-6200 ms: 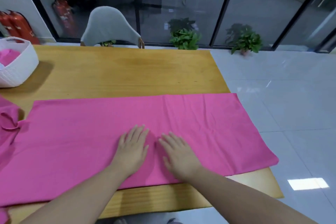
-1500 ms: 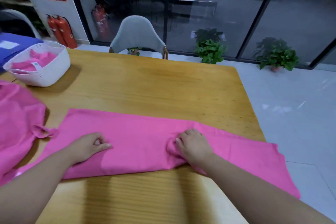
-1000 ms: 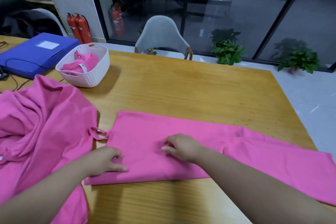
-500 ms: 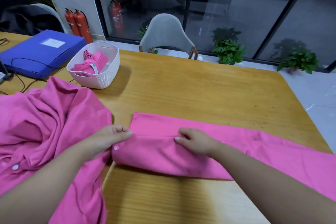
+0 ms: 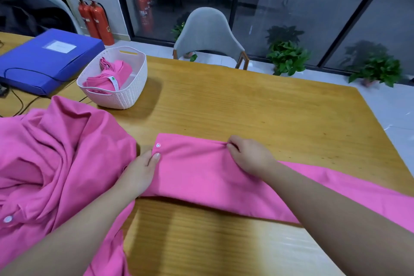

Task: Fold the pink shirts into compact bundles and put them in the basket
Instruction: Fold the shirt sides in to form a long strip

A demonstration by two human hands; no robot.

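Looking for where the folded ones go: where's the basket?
The white basket sits far left on the table, beside the blue folder, behind the pink heap.

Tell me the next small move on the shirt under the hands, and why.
Probably roll or fold the doubled end once more toward the right. The left hand holds the folded end of the shirt and the right hand pinches its far edge, yet a long flat tail runs off to the right, too long for the basket.
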